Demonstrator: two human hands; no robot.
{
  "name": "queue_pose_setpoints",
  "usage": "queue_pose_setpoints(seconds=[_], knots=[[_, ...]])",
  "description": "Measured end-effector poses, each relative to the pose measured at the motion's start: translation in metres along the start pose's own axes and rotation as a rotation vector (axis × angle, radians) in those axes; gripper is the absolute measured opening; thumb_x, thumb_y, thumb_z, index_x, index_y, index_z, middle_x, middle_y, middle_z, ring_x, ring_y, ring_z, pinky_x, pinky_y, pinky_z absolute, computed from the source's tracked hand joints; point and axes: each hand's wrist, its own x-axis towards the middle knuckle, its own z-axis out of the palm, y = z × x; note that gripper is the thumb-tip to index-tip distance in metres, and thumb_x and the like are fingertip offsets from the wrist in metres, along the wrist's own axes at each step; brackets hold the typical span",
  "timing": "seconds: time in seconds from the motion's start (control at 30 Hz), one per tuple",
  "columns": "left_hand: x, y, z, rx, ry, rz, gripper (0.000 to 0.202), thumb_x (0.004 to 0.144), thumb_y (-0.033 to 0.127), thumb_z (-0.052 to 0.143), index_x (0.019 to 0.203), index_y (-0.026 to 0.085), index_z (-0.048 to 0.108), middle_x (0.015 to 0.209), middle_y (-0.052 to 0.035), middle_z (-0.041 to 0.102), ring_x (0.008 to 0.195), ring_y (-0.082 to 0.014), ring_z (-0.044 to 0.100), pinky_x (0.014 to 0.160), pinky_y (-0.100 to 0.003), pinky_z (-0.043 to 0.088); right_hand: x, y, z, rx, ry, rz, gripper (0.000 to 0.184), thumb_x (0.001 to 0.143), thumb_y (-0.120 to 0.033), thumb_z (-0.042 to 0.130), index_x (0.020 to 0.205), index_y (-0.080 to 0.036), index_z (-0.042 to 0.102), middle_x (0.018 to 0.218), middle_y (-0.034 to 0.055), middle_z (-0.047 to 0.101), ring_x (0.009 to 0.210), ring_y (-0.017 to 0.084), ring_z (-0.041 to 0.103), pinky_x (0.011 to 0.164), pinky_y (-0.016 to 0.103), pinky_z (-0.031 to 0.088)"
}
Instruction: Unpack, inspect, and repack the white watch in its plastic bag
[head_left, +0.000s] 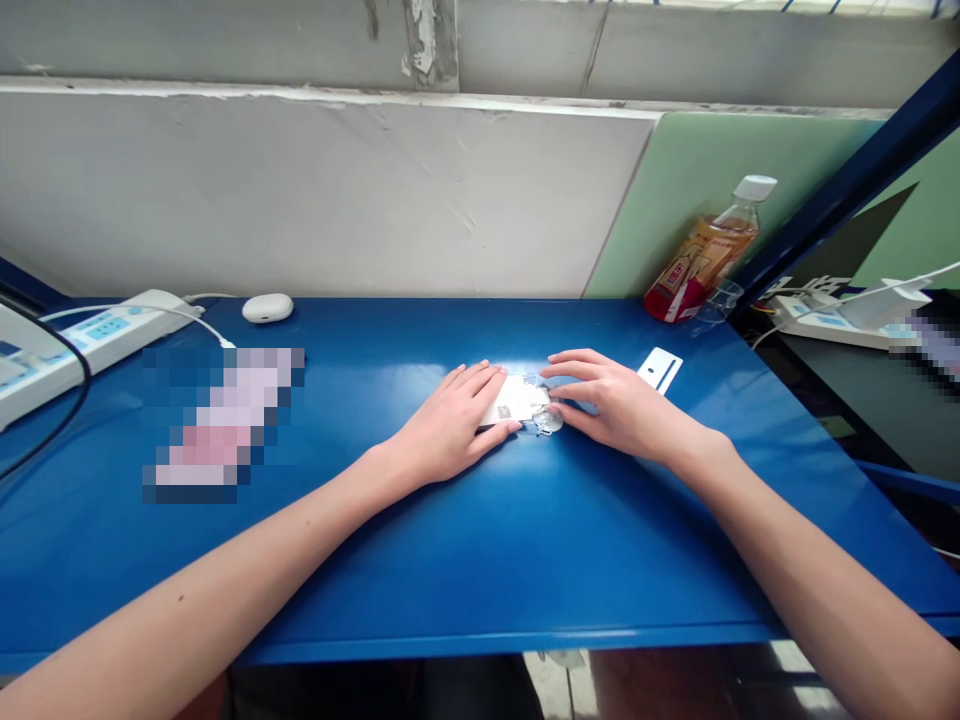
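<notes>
My left hand [454, 425] lies flat on a small white card or packet [517, 402] in the middle of the blue table [480, 560], fingers stretched over its left part. My right hand [611, 400] rests just to the right, fingers extended, the fingertips touching the packet's right end and a small clear plastic piece [547, 422] beside it. Neither hand grips anything; both press down on the packet.
A white strip [660, 369] lies right of my right hand. A tilted drink bottle [705, 255] leans at the back right corner. A white oval case [268, 307] and a power strip [97, 335] sit at the back left. Another power strip [840, 320] lies beyond the right edge.
</notes>
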Motion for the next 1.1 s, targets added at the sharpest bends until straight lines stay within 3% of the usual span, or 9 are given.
queue_pose_setpoints(seconds=[0.3,0.5,0.63,0.8,0.93,1.0,1.1], knots=[[0.0,-0.001,0.001,-0.001,0.042,0.024,0.063,0.103,0.054,0.036,0.144,0.007,0.042,0.151,-0.0214,0.046,0.146,-0.0323,0.035,0.118,-0.051,0.03,0.003,-0.015,0.005,0.23,-0.06,0.073,0.03,0.091,-0.011,0.049,0.11,-0.011,0.072,0.137,0.0182,0.062,0.133,0.033,0.053,0.107,0.054,0.048],[0.001,0.001,-0.001,0.05,-0.004,0.028,0.067,0.104,0.054,0.03,0.146,0.003,0.04,0.153,-0.0222,0.042,0.148,-0.0324,0.032,0.119,-0.05,0.027,0.003,-0.015,0.007,0.385,-0.115,0.135,0.026,0.092,-0.01,0.048,0.102,-0.017,0.072,0.151,0.0134,0.05,0.152,0.034,0.022,0.117,0.059,0.033],[0.002,0.001,-0.001,0.093,-0.041,0.02,0.068,0.105,0.054,0.028,0.149,0.004,0.037,0.156,-0.0209,0.039,0.149,-0.0318,0.028,0.12,-0.05,0.026,0.002,-0.012,0.005,0.445,-0.158,0.193,0.027,0.092,-0.011,0.05,0.105,-0.019,0.072,0.155,0.0121,0.046,0.153,0.033,0.015,0.118,0.063,0.028],[0.003,0.001,-0.002,0.141,-0.088,0.023,0.072,0.104,0.056,0.028,0.15,0.001,0.034,0.157,-0.0216,0.036,0.15,-0.032,0.027,0.121,-0.049,0.024,0.002,-0.009,-0.001,0.429,-0.164,0.262,0.024,0.094,-0.03,0.057,0.112,-0.022,0.072,0.151,0.01,0.051,0.152,0.033,0.023,0.118,0.06,0.032],[0.004,0.002,-0.004,0.162,-0.108,0.023,0.073,0.104,0.056,0.029,0.152,0.002,0.032,0.158,-0.0211,0.035,0.15,-0.0315,0.027,0.121,-0.048,0.023,0.003,-0.005,-0.003,0.303,0.008,0.293,0.029,0.093,-0.031,0.058,0.115,-0.019,0.072,0.135,0.0126,0.065,0.142,0.033,0.043,0.113,0.056,0.041],[0.004,0.002,-0.004,0.159,-0.107,0.019,0.072,0.104,0.057,0.028,0.152,0.003,0.033,0.158,-0.0205,0.035,0.15,-0.0312,0.027,0.121,-0.048,0.024,0.003,-0.001,-0.003,0.179,0.064,0.289,0.026,0.092,-0.026,0.056,0.106,-0.016,0.075,0.126,0.0142,0.07,0.138,0.035,0.048,0.11,0.058,0.044],[0.004,0.003,-0.004,0.143,-0.099,0.018,0.071,0.104,0.057,0.028,0.151,0.005,0.034,0.158,-0.0205,0.036,0.149,-0.0311,0.029,0.12,-0.048,0.025,0.002,0.001,-0.004,0.047,0.022,0.263,0.02,0.088,-0.022,0.058,0.085,-0.015,0.077,0.123,0.017,0.07,0.138,0.04,0.046,0.108,0.061,0.045]])
